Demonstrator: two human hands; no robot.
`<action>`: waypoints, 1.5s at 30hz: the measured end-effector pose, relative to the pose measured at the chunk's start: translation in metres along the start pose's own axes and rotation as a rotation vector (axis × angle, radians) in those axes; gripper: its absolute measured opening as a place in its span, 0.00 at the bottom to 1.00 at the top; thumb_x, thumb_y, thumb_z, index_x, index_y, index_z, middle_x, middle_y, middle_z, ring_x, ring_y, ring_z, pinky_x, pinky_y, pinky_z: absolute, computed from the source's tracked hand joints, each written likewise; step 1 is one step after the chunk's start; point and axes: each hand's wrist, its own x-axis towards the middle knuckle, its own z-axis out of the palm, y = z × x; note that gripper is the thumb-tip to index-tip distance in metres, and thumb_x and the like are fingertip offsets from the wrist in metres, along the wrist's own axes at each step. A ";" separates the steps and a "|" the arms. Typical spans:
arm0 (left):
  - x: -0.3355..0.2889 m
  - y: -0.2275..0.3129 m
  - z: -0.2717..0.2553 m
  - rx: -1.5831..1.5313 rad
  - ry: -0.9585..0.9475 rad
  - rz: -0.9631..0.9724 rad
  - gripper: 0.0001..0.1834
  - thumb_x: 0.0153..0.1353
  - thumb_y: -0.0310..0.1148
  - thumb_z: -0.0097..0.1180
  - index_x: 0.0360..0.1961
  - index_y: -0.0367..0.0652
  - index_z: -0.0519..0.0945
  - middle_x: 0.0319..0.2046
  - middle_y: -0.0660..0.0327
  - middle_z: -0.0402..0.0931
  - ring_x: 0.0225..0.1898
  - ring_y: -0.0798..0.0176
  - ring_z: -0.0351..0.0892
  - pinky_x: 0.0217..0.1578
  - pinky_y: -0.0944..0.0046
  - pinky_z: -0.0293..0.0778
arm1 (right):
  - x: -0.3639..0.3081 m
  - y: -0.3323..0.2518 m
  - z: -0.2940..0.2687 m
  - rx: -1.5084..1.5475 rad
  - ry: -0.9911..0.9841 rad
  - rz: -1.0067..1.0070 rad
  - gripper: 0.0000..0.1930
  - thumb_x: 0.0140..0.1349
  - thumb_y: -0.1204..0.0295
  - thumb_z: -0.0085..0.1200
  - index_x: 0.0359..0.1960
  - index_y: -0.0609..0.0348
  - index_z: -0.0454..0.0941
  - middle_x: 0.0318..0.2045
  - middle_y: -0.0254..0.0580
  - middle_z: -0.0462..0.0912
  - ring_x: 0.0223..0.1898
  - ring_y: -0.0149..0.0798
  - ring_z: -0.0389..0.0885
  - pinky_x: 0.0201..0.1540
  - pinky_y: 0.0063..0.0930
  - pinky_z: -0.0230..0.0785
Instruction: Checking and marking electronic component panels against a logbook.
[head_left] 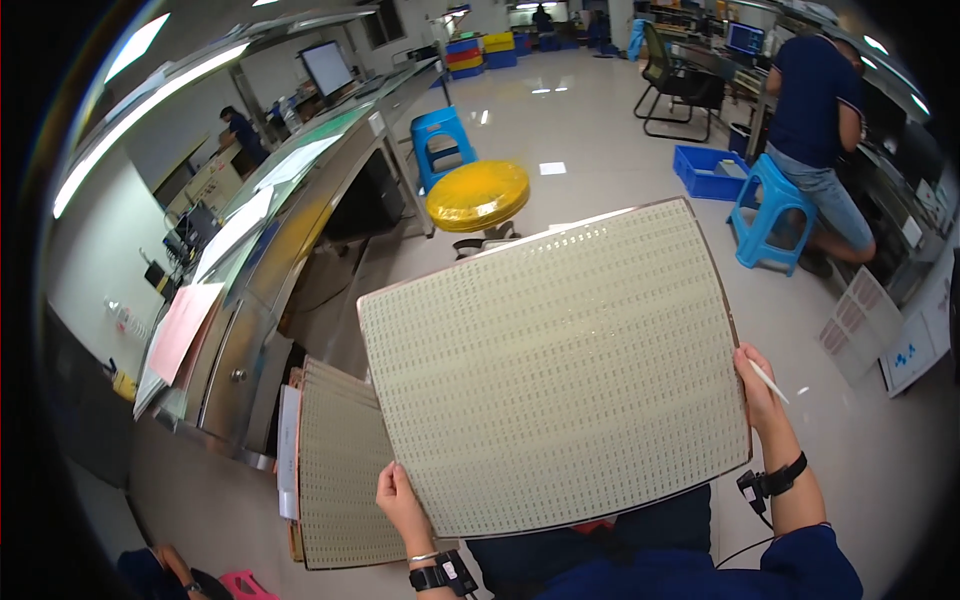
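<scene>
I hold a large, pale cream circuit board panel in front of me, covered in rows of tiny pads, with a thin copper-coloured edge. My left hand is closed on its lower left edge. Closed on the right edge is my right hand, with a slim white pen-like stick also held and jutting out past the fingers. The panel tilts slightly, its right side higher. Below and left of it, a stack of similar panels leans upright, partly covered by the held one.
A long workbench with papers and a pink sheet runs along the left. Ahead stand a yellow round stool and a blue stool. At right, a person is near another blue stool and a blue crate.
</scene>
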 end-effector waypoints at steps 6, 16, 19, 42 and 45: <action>-0.003 -0.013 0.000 -0.084 -0.055 -0.040 0.12 0.66 0.31 0.47 0.37 0.31 0.76 0.32 0.64 0.75 0.33 0.72 0.70 0.38 0.71 0.68 | -0.034 -0.021 -0.005 0.030 0.002 -0.049 0.14 0.67 0.61 0.49 0.40 0.61 0.74 0.32 0.32 0.78 0.33 0.23 0.73 0.38 0.18 0.66; 0.049 0.076 -0.006 -0.545 -0.349 -0.087 0.11 0.67 0.33 0.48 0.45 0.38 0.73 0.44 0.59 0.76 0.45 0.65 0.74 0.47 0.64 0.70 | -0.042 -0.042 -0.006 0.027 0.007 -0.177 0.15 0.67 0.61 0.48 0.44 0.60 0.73 0.33 0.32 0.78 0.35 0.25 0.74 0.41 0.19 0.67; 0.039 0.131 -0.009 -0.593 -0.311 0.166 0.11 0.67 0.32 0.49 0.48 0.40 0.72 0.49 0.58 0.74 0.51 0.64 0.71 0.52 0.62 0.67 | -0.016 -0.051 -0.036 -0.235 0.059 -0.324 0.15 0.68 0.61 0.46 0.47 0.59 0.71 0.41 0.35 0.77 0.43 0.27 0.72 0.50 0.23 0.64; -0.034 0.090 0.063 -0.728 -0.909 -0.640 0.20 0.67 0.26 0.43 0.58 0.28 0.62 0.49 0.48 0.73 0.46 0.62 0.78 0.47 0.66 0.78 | 0.042 -0.028 -0.159 0.731 -0.844 0.340 0.41 0.60 0.39 0.40 0.67 0.55 0.52 0.63 0.63 0.58 0.59 0.68 0.64 0.53 0.72 0.60; -0.032 0.084 0.061 -0.656 -0.876 -0.622 0.19 0.68 0.26 0.43 0.58 0.30 0.63 0.50 0.49 0.73 0.47 0.62 0.78 0.48 0.67 0.77 | 0.046 -0.025 -0.154 0.583 -0.393 0.297 0.41 0.60 0.38 0.39 0.67 0.54 0.53 0.62 0.63 0.59 0.59 0.70 0.63 0.53 0.74 0.57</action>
